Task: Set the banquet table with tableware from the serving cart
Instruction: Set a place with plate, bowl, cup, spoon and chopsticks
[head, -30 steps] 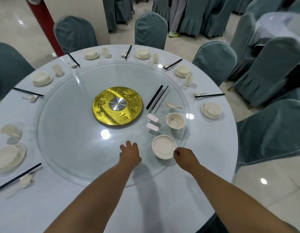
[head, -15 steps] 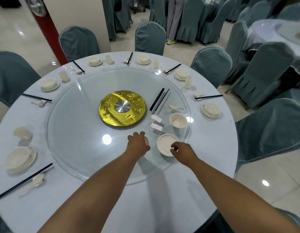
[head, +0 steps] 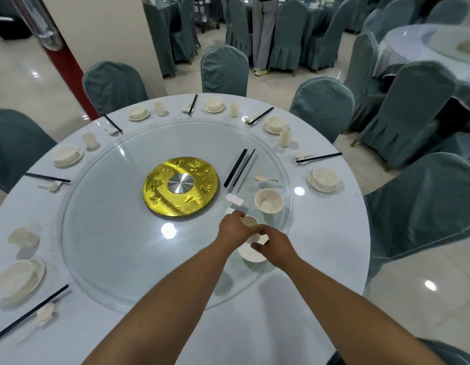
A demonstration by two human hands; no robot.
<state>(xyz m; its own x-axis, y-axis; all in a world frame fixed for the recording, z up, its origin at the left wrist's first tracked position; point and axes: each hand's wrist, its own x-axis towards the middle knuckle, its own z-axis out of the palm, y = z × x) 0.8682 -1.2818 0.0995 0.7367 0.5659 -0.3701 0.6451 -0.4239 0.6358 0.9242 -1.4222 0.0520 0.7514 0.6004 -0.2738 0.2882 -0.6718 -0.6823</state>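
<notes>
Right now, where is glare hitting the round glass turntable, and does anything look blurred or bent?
Head view: bright ceiling-light spots sit on the round glass turntable left of the left hand and on the pale tablecloth beside the cream bowl; the gold centre disc shines; wide-angle lens bows the grey-green covered chairs at the edges; forearms look softly blurred.
</notes>
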